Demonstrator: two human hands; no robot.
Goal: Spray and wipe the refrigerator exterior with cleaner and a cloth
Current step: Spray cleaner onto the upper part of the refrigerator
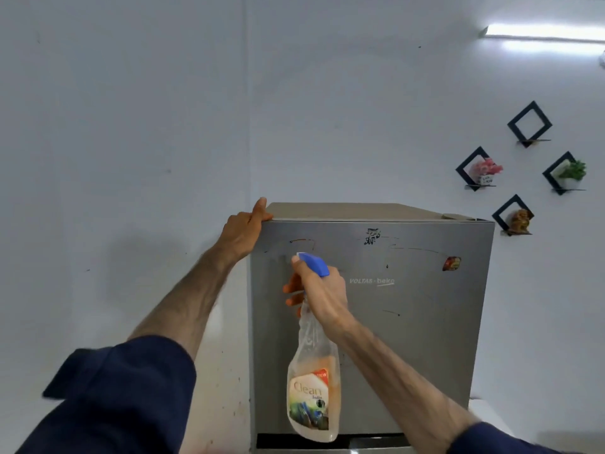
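My right hand grasps the spray bottle by its neck at frame centre, blue nozzle aimed at the grey refrigerator's door. My left hand hooks over the fridge's upper left corner, fingers curled on the edge.

One view only: head-worn wide-angle camera, facing forward at the refrigerator door, near, within arm's reach. Wall fills the upper frame; edges look somewhat bent.

Wall shelves w/ plants
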